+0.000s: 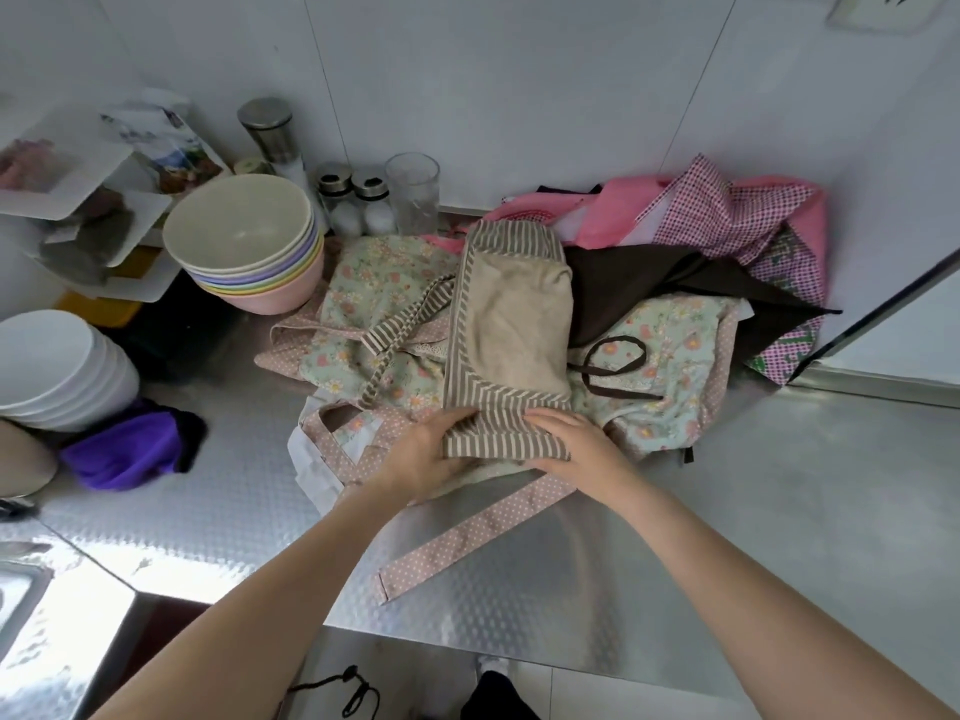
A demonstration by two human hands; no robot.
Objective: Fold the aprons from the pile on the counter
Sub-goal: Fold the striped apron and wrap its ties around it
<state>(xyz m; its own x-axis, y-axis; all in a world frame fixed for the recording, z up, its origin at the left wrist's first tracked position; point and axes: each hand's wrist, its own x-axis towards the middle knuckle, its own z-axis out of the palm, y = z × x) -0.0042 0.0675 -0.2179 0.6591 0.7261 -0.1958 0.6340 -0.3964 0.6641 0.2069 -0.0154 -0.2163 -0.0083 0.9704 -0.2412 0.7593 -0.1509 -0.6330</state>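
Aprons sit heaped on the metal counter (753,511), and I'm working the tan apron with brown-striped trim (511,330) that lies on top of the heap. Nearest me, a pink dotted strap (467,537) trails toward the counter's near edge. My left hand (421,454) grips the tan apron's near striped hem from the left, thumb on top and fingers curled under the cloth. My right hand (576,444) presses flat on the same hem from the right, fingers straight. Under it spreads a green floral apron (670,330) with a dark brown tie (613,366) looped on it. To the near left I see a purple cloth (130,449) beside stacked white bowls (57,366). Farther back stand pastel bowls (249,241), two shakers (358,205) and a glass (413,192). At the far right lie a dark brown apron (649,283) and a pink checked apron (727,210).
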